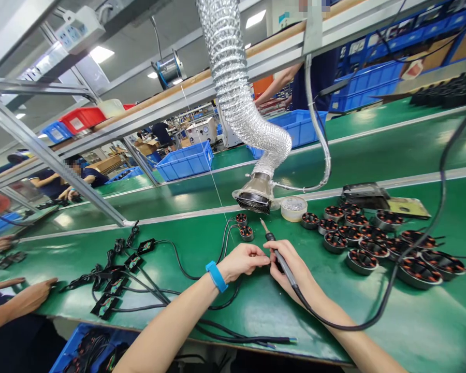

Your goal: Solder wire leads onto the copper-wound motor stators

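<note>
A soldering iron (283,264) is in my right hand (291,267), its tip angled up and away over the green bench. My left hand (244,261), with a blue band (216,276) at the wrist, is closed and its fingertips meet those of my right hand. A small coppery bit shows between the left fingers, too hidden to name. Just beyond stand two small round motor parts with orange-and-black coils, one farther (241,219) and one nearer (246,233), with black cables attached. Black cables also run under my left hand and forearm.
Several round coil parts (361,261) crowd the right side. A round tub (293,208) stands beside the fume-extraction nozzle (254,194). Black cables with small circuit boards (133,262) lie left. A co-worker's hand (34,296) rests at far left. Solder wire (213,178) hangs down ahead.
</note>
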### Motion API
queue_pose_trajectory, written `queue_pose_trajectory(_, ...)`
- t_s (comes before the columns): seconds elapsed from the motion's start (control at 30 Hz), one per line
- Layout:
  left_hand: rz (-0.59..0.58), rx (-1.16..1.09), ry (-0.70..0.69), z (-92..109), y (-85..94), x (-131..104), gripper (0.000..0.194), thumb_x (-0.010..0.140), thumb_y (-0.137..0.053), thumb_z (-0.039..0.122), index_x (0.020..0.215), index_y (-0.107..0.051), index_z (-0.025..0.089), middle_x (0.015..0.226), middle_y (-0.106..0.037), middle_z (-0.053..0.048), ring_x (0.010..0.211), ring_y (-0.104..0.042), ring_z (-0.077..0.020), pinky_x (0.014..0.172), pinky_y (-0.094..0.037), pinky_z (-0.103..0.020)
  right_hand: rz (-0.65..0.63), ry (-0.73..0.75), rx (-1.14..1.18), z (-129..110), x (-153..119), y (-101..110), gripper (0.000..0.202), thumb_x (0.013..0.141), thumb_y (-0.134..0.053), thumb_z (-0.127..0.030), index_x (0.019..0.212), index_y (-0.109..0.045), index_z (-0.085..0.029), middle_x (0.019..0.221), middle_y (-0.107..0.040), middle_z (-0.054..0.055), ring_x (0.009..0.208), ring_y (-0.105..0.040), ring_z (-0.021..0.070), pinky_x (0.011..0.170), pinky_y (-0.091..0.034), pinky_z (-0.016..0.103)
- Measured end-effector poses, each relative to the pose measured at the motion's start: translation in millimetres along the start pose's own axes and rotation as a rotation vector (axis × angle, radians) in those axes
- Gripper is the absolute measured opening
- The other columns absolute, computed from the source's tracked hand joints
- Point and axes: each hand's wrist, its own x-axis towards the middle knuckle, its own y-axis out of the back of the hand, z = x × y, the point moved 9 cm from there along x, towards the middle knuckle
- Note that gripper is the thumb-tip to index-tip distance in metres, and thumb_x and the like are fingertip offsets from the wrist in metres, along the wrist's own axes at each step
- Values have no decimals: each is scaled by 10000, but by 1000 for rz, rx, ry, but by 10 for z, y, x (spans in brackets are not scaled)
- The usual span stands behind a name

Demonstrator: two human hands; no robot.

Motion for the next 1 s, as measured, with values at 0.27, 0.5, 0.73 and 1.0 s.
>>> queue_pose_trajectory(0.27,9,71,45,-36,20,-27,610,761,-596,721,812,-622,114,539,-345,95,425,-216,-31,431,-114,-239,46,8,-5,12,8,11,405,844,-445,-55,1207,-488,-229,944,-465,20,788,-554,141,773,-493,279)
queue_pose_trajectory(0.5,-81,-57,57,-5,-70,-40,496,664,-784,584,787,-558,160,496,-276,125,424,-145,-32,434,-54,-251,38,-9,14,28,-15,17,397,862,-468,-77,1222,-486,-243,957,-465,20,818,-553,151,802,-484,292)
queue_pose_trajectory(0.73,-51,-31,78,-45,-42,-23,540,760,-644,682,795,-592,145,477,-228,126,420,-111,-36,436,-43,-254,40,-19,8,36,-34,8,405,856,-460,-60,1212,-490,-250,974,-465,20,821,-553,146,788,-477,279)
queue_pose_trajectory(1.0,-65,-39,108,-97,-17,15,526,731,-689,650,773,-585,136,496,-370,90,402,-205,-26,416,-70,-233,27,-17,28,30,-22,2,425,845,-463,-47,1219,-483,-245,969,-457,17,808,-551,139,788,-476,274)
